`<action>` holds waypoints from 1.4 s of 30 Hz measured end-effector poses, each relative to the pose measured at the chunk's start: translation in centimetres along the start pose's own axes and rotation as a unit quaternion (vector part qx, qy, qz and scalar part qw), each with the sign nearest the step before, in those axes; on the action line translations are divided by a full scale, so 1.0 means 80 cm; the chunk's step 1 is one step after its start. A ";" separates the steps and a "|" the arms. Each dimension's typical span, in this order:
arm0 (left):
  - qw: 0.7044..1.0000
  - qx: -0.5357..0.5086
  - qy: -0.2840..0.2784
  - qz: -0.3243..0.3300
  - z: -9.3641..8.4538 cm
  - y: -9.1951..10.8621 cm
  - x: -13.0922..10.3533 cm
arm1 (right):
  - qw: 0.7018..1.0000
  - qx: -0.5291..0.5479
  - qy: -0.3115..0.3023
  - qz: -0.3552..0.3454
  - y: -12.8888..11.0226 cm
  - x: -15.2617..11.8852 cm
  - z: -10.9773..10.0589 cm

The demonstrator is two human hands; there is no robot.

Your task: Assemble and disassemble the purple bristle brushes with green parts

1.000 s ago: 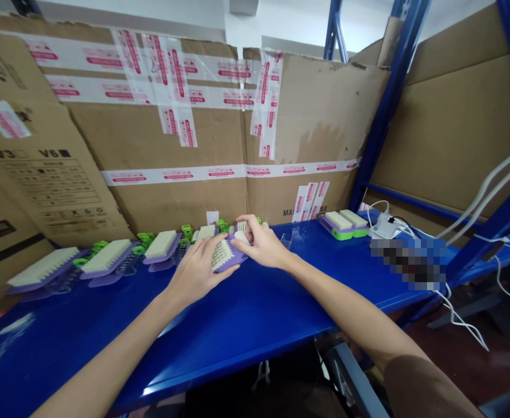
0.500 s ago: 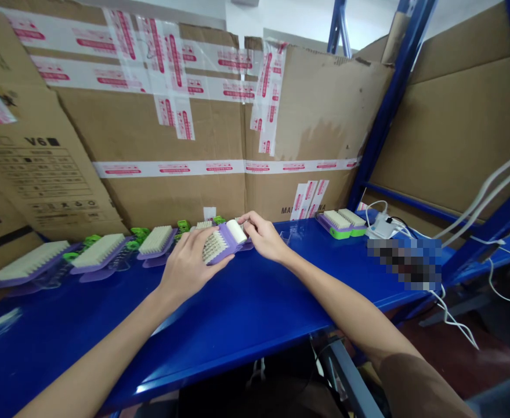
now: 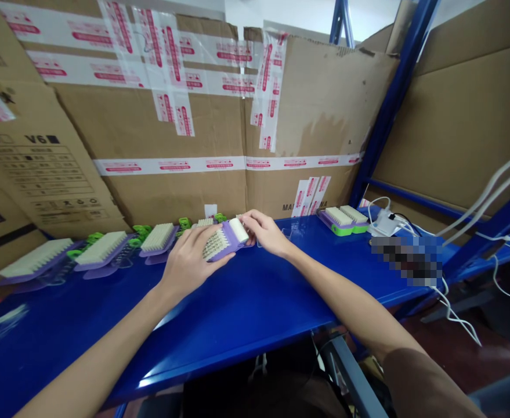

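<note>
My left hand (image 3: 189, 255) is wrapped round a purple scrub brush (image 3: 220, 246) with pale bristles, held tilted above the blue table. A white block-like strip (image 3: 238, 230) sits at the brush's right end. My right hand (image 3: 264, 232) is at that end, its fingers bent and closed together against the brush's edge. Whatever lies between those fingertips is hidden. Behind and left of my hands, similar brushes (image 3: 158, 239) lie bristles up in a row, with green clip-like parts (image 3: 142, 233) among them.
Two green-edged brushes (image 3: 342, 219) lie at the back right, beside a white power strip (image 3: 383, 223) with cables. Taped cardboard (image 3: 185, 116) walls off the back of the blue table (image 3: 255, 313). A blue metal post (image 3: 385, 116) rises at the right.
The camera view has shifted slightly. My right fingers have moved a little down along the brush's end; my left hand keeps its hold.
</note>
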State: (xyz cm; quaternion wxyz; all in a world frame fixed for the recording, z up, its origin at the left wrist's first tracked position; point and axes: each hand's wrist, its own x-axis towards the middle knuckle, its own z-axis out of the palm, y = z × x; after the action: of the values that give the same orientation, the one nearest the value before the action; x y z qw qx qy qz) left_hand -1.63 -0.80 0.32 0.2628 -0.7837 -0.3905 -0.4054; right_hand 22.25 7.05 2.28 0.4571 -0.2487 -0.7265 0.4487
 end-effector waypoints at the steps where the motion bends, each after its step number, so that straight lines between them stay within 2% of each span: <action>1: 1.000 0.001 0.000 0.001 0.000 0.000 0.000 | 1.000 -0.001 -0.003 -0.014 -0.001 -0.002 0.002; 5: 1.000 -0.010 -0.004 -0.002 -0.001 0.000 -0.001 | 0.999 -0.006 -0.016 -0.039 -0.003 -0.005 0.008; 9: 0.999 -0.033 -0.004 -0.027 -0.001 0.000 0.000 | 0.999 0.032 0.014 0.038 -0.004 0.001 0.001; 11: 0.999 -0.033 0.001 -0.028 -0.002 0.001 0.001 | 0.997 0.049 0.026 0.054 -0.005 0.002 0.000; 17: 1.000 -0.007 0.006 0.007 -0.005 0.003 0.003 | 1.000 0.007 -0.018 -0.018 -0.004 -0.008 0.013; 20: 1.000 0.005 -0.002 0.020 -0.006 0.004 0.002 | 0.999 0.002 -0.028 -0.027 0.000 -0.008 0.014; 23: 1.000 0.004 -0.008 0.012 -0.005 0.004 0.002 | 0.999 0.030 -0.018 0.010 0.002 -0.004 0.010; 26: 1.000 -0.018 -0.002 -0.015 -0.005 0.004 0.003 | 0.994 0.075 0.031 0.074 0.000 0.000 0.007; 28: 0.999 -0.025 0.003 -0.022 -0.006 0.005 0.004 | 0.991 0.088 0.048 0.085 -0.002 0.001 0.009; 33: 0.999 -0.022 -0.007 -0.025 -0.008 0.007 0.004 | 0.999 0.048 -0.011 0.009 -0.001 -0.007 0.019; 36: 1.000 -0.025 -0.009 -0.013 -0.007 0.008 0.004 | 0.999 0.044 -0.022 -0.018 0.003 -0.009 0.021; 39: 1.000 -0.025 -0.010 -0.003 -0.006 0.008 0.003 | 0.998 0.056 -0.032 0.015 0.006 -0.006 0.017; 42: 0.999 -0.043 -0.004 -0.017 -0.004 0.008 0.002 | 0.993 0.088 -0.002 0.082 0.005 -0.001 0.013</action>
State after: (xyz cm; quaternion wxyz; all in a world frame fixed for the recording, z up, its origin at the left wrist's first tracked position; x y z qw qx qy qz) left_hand -1.18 -1.32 0.53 0.2210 -0.7891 -0.3868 -0.4230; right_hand 21.34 6.74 1.68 0.4375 -0.2653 -0.6623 0.5473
